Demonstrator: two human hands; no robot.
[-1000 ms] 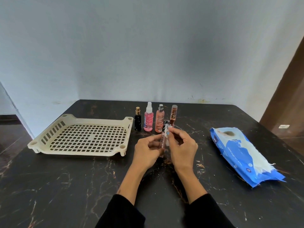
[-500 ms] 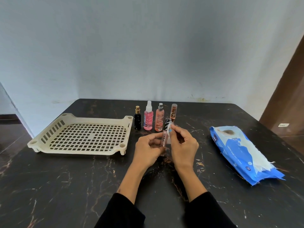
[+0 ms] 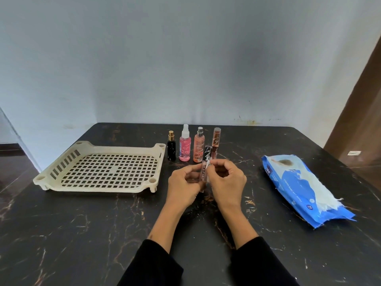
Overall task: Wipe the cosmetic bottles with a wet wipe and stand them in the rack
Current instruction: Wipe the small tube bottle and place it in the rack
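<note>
My left hand (image 3: 182, 185) grips a slim lip gloss tube (image 3: 204, 169) with a black marbled cap, held nearly upright over the table. My right hand (image 3: 225, 182) pinches a small white wet wipe (image 3: 208, 166) against the tube's right side. Behind the hands stand a black bottle (image 3: 171, 148), a pink spray bottle (image 3: 184, 146), a peach spray bottle (image 3: 199, 147) and a tall thin rose tube (image 3: 215, 142). The cream plastic rack (image 3: 101, 168) lies flat to the left, with nothing in it.
A blue wet wipe pack (image 3: 303, 187) lies at the right, a wipe sticking out of its torn end. The dark marble table (image 3: 82, 234) ends at the wall behind the bottles. A brown door (image 3: 358, 124) is at the far right.
My right fingers with the wipe have shifted slightly along the tube. The tube stays in my left hand, and the rest of the table is as before.
</note>
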